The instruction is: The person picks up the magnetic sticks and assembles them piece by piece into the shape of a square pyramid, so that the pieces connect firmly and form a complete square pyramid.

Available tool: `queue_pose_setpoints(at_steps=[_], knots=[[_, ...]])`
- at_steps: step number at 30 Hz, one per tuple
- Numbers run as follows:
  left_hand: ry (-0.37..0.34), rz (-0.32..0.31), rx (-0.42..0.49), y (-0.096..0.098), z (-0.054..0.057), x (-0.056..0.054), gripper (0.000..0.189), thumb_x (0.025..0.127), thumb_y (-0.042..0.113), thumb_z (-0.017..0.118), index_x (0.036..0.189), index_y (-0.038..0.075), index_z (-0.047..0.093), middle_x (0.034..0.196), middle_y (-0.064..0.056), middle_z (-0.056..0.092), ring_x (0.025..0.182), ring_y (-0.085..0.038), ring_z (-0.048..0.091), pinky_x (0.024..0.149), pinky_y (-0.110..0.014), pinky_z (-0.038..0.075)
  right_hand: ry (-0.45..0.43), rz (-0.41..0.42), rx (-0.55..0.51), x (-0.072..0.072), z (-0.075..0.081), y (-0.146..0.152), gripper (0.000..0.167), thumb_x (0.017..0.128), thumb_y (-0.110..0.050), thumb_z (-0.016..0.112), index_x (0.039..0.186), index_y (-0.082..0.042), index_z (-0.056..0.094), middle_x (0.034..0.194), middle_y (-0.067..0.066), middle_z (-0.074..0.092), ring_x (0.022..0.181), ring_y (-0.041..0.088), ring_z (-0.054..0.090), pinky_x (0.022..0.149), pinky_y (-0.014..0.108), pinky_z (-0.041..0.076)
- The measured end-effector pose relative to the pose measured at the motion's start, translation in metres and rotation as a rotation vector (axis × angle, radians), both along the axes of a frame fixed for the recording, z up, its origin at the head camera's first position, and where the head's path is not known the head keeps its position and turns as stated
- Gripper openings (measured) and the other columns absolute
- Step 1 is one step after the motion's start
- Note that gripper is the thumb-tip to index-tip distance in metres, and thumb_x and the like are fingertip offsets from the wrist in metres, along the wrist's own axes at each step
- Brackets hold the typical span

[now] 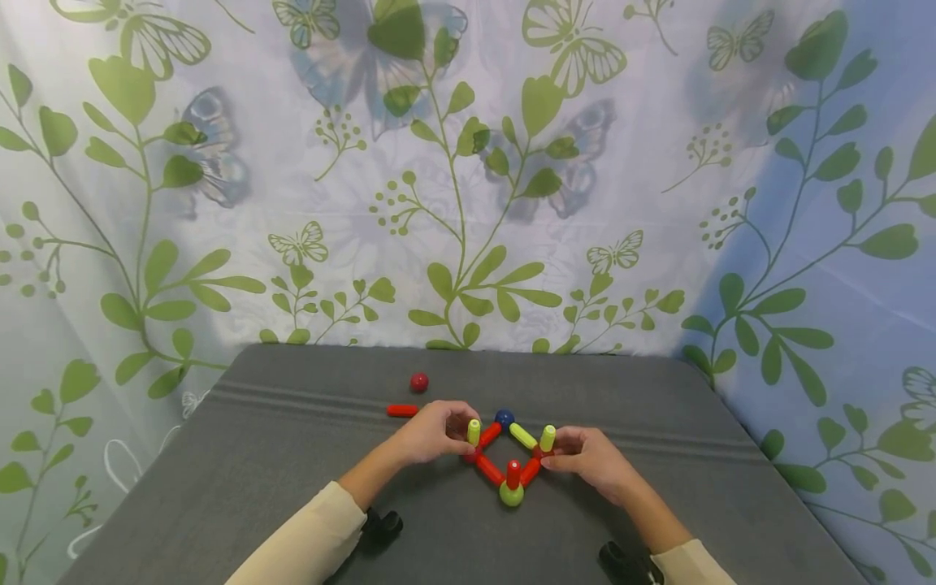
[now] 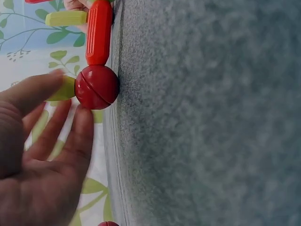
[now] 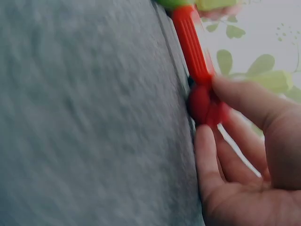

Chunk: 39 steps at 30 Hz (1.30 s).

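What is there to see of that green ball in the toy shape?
The green ball is smooth, round and looks like plastic. It rests on the grey table as the shape's nearest corner. A red rod stands upright on top of it, and two other red rods run from its sides to red balls. Neither the left hand nor the right hand touches it.

Beyond the one green ball [image 1: 512, 496] are one blue ball [image 1: 504, 418] and three red balls [image 1: 419, 382], five in all. Five red sticks [image 1: 402, 411], one standing on the green ball, and three yellow sticks [image 1: 522, 436] make eight. One left hand [image 1: 435, 435] and one right hand [image 1: 594, 463] flank it.
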<state>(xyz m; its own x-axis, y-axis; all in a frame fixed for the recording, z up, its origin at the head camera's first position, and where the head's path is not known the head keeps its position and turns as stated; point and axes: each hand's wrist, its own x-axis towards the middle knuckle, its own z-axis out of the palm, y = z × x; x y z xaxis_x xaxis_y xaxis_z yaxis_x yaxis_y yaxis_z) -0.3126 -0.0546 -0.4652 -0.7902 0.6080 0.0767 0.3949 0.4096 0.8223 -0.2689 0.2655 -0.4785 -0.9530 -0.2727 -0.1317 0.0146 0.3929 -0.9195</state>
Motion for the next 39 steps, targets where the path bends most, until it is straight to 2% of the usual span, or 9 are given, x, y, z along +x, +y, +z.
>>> queue_pose_setpoints(at_steps=[5,9,11,13,16,19,24,30,39], knots=[[0.036,-0.056,-0.129,0.004,-0.001,-0.001,0.024,0.084,0.011,0.085,0.104,0.014,0.071,0.096,0.006,0.068,0.087,-0.007,0.066,0.08,-0.023,0.055,0.026,-0.114,0.062,0.005,0.001,-0.006,0.046,0.082,-0.017,0.087,0.12,0.001,0.067,0.114,0.012,0.073,0.097,0.02,0.068,0.08,0.031,0.058],[0.052,-0.031,-0.174,0.006,-0.002,0.003,0.021,0.083,0.011,0.085,0.098,0.016,0.071,0.092,0.006,0.067,0.083,-0.006,0.063,0.077,-0.024,0.054,0.016,-0.215,0.086,0.013,0.003,-0.013,0.041,0.08,-0.01,0.086,0.112,0.001,0.063,0.102,0.009,0.065,0.088,0.019,0.063,0.074,0.032,0.059],[0.069,0.002,-0.192,0.006,-0.002,0.007,0.021,0.083,0.012,0.086,0.097,0.016,0.071,0.09,0.007,0.066,0.082,-0.006,0.062,0.076,-0.024,0.053,0.009,-0.188,0.087,0.02,0.004,-0.015,0.036,0.081,-0.007,0.084,0.108,0.001,0.062,0.093,0.008,0.061,0.083,0.018,0.062,0.069,0.032,0.059],[0.091,0.044,-0.205,0.006,-0.002,0.012,0.022,0.081,0.014,0.087,0.096,0.016,0.071,0.088,0.006,0.064,0.079,-0.007,0.059,0.073,-0.024,0.051,-0.012,-0.096,0.057,0.027,0.006,-0.018,0.032,0.082,-0.006,0.081,0.107,0.002,0.063,0.09,0.007,0.06,0.08,0.019,0.063,0.068,0.033,0.06],[0.122,0.104,-0.216,0.008,-0.004,0.022,0.023,0.08,0.017,0.089,0.092,0.016,0.069,0.083,0.006,0.062,0.076,-0.008,0.056,0.07,-0.024,0.049,-0.006,0.064,0.049,0.035,0.008,-0.023,0.031,0.084,-0.013,0.082,0.108,0.0,0.067,0.092,0.007,0.065,0.08,0.02,0.066,0.067,0.031,0.059],[0.113,0.15,-0.203,0.01,-0.004,0.034,0.024,0.078,0.019,0.09,0.089,0.016,0.069,0.081,0.006,0.062,0.074,-0.009,0.055,0.068,-0.024,0.049,0.046,0.135,0.072,0.039,0.01,-0.03,0.036,0.082,-0.02,0.086,0.108,-0.004,0.068,0.095,0.007,0.068,0.081,0.019,0.067,0.066,0.03,0.057],[0.076,0.174,-0.181,0.012,-0.001,0.049,0.024,0.077,0.016,0.091,0.088,0.016,0.07,0.082,0.007,0.065,0.073,-0.006,0.057,0.069,-0.023,0.051,0.122,0.081,0.119,0.038,0.009,-0.034,0.033,0.077,-0.016,0.089,0.103,-0.006,0.07,0.093,0.006,0.072,0.08,0.018,0.069,0.063,0.029,0.056],[0.002,0.165,-0.128,0.014,0.003,0.061,0.022,0.079,0.007,0.087,0.097,0.012,0.075,0.084,0.005,0.067,0.073,-0.006,0.06,0.068,-0.022,0.052,0.175,0.033,0.118,0.026,0.006,-0.026,0.032,0.077,-0.011,0.087,0.105,-0.005,0.073,0.095,0.008,0.074,0.084,0.017,0.07,0.067,0.028,0.056],[-0.098,0.139,-0.065,0.018,0.002,0.069,0.026,0.083,0.002,0.082,0.108,0.008,0.076,0.09,0.002,0.07,0.079,-0.007,0.065,0.073,-0.024,0.056,0.154,0.007,0.134,0.004,-0.002,-0.017,0.034,0.078,-0.015,0.088,0.107,-0.006,0.074,0.099,0.006,0.076,0.089,0.017,0.069,0.074,0.029,0.057]])
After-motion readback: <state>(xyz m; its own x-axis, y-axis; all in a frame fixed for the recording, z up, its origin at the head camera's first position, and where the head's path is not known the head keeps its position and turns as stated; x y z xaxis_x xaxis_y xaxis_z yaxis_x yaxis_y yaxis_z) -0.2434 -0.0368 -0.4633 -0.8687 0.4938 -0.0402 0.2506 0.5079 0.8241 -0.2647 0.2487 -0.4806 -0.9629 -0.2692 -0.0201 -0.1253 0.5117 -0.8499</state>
